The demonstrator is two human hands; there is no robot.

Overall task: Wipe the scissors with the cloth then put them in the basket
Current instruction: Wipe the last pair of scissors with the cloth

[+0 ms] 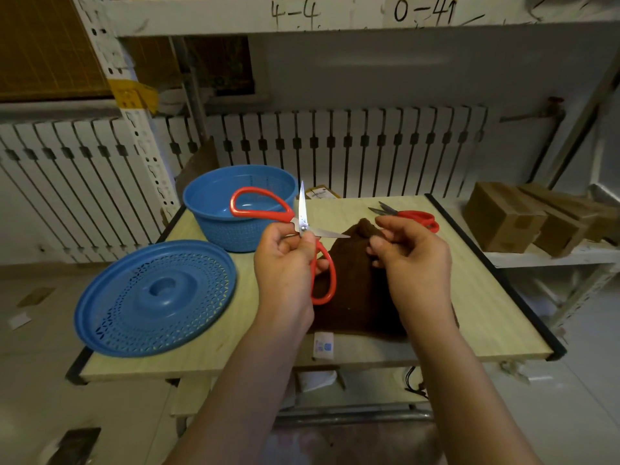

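From the head view, the left hand (285, 260) gripped the scissors (303, 226) at the pivot, blades splayed wide. One blade pointed right toward the cloth (352, 280), pinched in the right hand's (412, 256) fingers just beyond its tip. The basket (208, 209) stood behind-left on the bench (486, 297).

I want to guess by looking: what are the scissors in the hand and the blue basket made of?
Scissors: the blades look like shiny bare metal, since they glint; the red handles look like smooth plastic. Blue basket: probably moulded plastic, one even colour with small holes in its wall.
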